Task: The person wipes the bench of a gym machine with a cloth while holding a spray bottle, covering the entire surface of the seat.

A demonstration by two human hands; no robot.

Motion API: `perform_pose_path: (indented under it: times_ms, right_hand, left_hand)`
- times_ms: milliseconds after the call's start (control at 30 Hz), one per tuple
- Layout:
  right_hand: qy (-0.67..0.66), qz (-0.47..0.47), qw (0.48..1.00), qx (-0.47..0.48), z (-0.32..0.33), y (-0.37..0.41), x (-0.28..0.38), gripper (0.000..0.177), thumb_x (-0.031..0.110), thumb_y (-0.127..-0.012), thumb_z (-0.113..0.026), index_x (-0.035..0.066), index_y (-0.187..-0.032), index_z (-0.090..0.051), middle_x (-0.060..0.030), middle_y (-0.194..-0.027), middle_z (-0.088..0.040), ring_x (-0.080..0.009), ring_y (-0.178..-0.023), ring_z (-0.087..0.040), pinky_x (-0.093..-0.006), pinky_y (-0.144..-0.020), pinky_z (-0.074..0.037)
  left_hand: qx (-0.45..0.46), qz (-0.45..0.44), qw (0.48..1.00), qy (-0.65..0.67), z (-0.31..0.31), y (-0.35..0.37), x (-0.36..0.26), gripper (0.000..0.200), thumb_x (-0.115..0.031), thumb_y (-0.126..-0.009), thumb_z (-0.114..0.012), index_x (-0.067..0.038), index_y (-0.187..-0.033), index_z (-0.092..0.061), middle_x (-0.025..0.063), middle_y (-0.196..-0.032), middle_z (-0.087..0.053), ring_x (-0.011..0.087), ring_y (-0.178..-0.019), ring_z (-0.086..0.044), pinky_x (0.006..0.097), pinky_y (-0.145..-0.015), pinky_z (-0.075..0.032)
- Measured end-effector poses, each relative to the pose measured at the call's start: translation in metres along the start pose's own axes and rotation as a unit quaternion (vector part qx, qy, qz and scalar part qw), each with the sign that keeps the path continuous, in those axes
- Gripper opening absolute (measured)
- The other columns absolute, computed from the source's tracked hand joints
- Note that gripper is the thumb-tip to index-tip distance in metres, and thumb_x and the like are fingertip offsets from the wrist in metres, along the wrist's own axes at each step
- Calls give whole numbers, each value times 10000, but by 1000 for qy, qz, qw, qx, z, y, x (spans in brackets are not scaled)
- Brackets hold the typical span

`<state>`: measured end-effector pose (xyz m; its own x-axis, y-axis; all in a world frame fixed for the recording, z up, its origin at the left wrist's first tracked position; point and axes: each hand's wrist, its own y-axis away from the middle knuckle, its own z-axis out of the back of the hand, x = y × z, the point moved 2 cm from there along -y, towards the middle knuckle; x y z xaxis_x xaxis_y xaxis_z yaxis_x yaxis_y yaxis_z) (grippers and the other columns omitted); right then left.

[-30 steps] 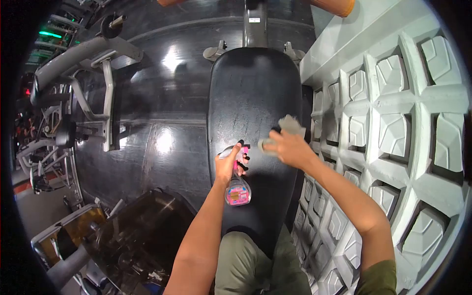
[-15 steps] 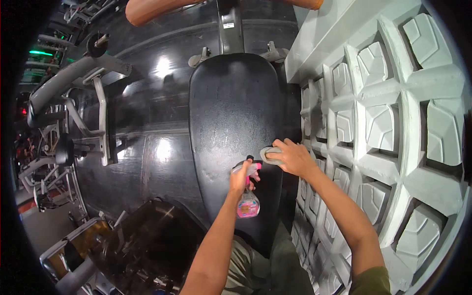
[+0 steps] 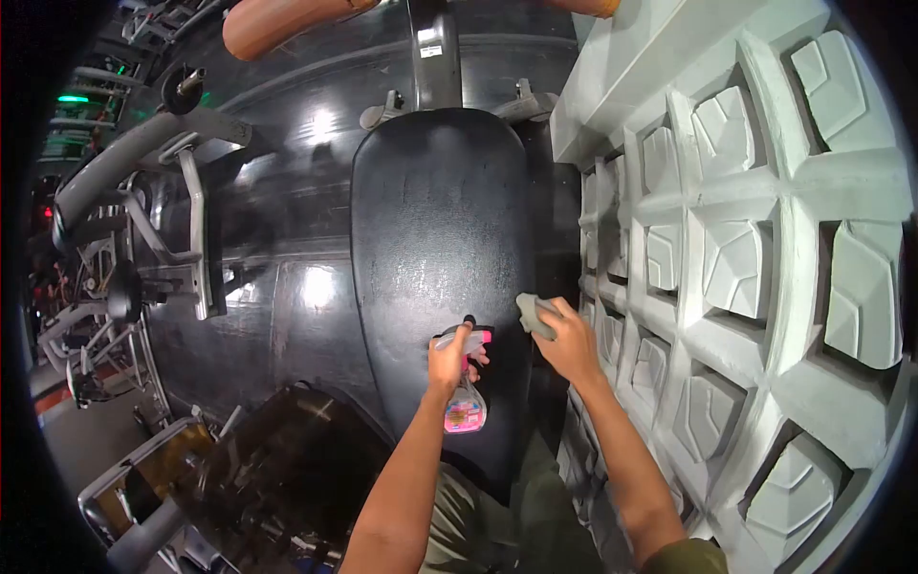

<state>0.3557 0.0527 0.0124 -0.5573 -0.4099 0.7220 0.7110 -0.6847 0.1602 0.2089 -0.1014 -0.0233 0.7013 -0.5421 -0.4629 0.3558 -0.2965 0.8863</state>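
My left hand (image 3: 448, 361) grips a small spray bottle (image 3: 465, 406) with pink liquid and a pink-and-black trigger head, held over the near part of a black padded bench (image 3: 435, 230). My right hand (image 3: 566, 344) holds a grey cloth (image 3: 532, 312) pressed against the bench's right edge, a hand's width right of the bottle. The pad shows a faint wet sheen in its middle.
A white wall of raised square panels (image 3: 727, 249) runs close along the bench's right side. Grey gym machine frames (image 3: 182, 191) stand left on the glossy black floor (image 3: 296, 220). An orange padded roller (image 3: 287, 21) lies at the far end. Another dark pad (image 3: 277, 450) sits near left.
My right hand with the cloth has slid toward me along the bench's right edge. The left hand with the bottle stayed close by it, and the view shifted.
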Motion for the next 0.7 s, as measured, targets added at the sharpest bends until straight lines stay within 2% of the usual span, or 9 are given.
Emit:
perform_pose_path:
  times_ms: [100, 133, 267, 300, 367, 467, 567, 633, 700]
  right_hand:
    - [0, -58, 997, -56, -4, -24, -7, 261, 127, -798, -686, 108, -1059, -680, -115, -1018, -594, -367, -907, -626, -448, -765, -510]
    - [-23, -59, 993, -98, -12, -33, -17, 240, 154, -832, -647, 49, -1048, -662, -151, -1002, -606, -405, -901, -612, -461, -777, -495]
    - [-131, -115, 980, -97, -29, -47, -41, 253, 165, -858, -574, -30, -1011, -626, -220, -961, -625, -452, -889, -594, -475, -792, -469]
    - [-160, -153, 973, -68, -30, -38, -41, 264, 177, -853, -587, -25, -1017, -633, -231, -951, -628, -453, -892, -599, -478, -793, -470]
    - [-159, -137, 976, -61, -39, -9, -49, 275, 199, -852, -600, -22, -1011, -640, -237, -934, -634, -452, -889, -605, -477, -788, -473]
    - [-155, -187, 970, -30, -33, 29, -31, 278, 219, -849, -615, -30, -969, -640, -231, -921, -639, -444, -884, -615, -469, -776, -482]
    - [-146, -176, 973, -13, -33, 29, -34, 280, 219, -851, -614, -23, -989, -641, -225, -928, -636, -439, -894, -613, -469, -783, -480]
    - [-110, -144, 982, -58, -34, 12, -34, 284, 216, -858, -600, -19, -1011, -639, -222, -947, -628, -438, -900, -605, -479, -793, -471]
    - [-100, -136, 981, -93, -38, -7, -35, 285, 217, -861, -595, -19, -1017, -638, -222, -954, -623, -442, -904, -600, -488, -799, -467]
  left_hand:
    - [-4, -10, 1000, 1, -1, 1, -1, 444, -378, -900, -621, 58, -825, -660, 155, -675, -652, 217, -422, -584, 323, -335, -436]
    - [-6, -12, 1000, -1, -2, 2, -2, 436, -371, -904, -614, 57, -833, -662, 151, -673, -650, 216, -421, -584, 324, -332, -441]
    - [7, -8, 1000, -9, -1, 2, -5, 431, -365, -911, -604, 57, -849, -662, 152, -692, -653, 221, -444, -601, 327, -339, -450]
    - [3, -9, 1000, -7, -2, 3, -5, 432, -366, -911, -602, 59, -856, -662, 152, -694, -653, 222, -453, -606, 328, -341, -452]
    - [-6, -11, 1000, 1, -3, 4, -6, 435, -366, -912, -600, 63, -868, -661, 151, -699, -654, 224, -471, -617, 329, -345, -455]
    - [5, -5, 1000, -7, -2, 2, -5, 434, -364, -912, -596, 65, -877, -657, 151, -699, -653, 227, -490, -627, 330, -351, -460]
    - [11, -7, 1000, -14, -2, 2, -6, 433, -377, -909, -586, 50, -868, -645, 143, -691, -650, 223, -457, -602, 335, -353, -462]
    - [13, -15, 1000, -19, -3, 0, -4, 431, -398, -903, -570, 27, -865, -626, 139, -678, -645, 220, -392, -554, 348, -357, -460]
    - [17, -12, 1000, -21, -2, -3, -2, 432, -414, -904, -560, 13, -893, -626, 127, -682, -640, 225, -413, -565, 348, -358, -464]
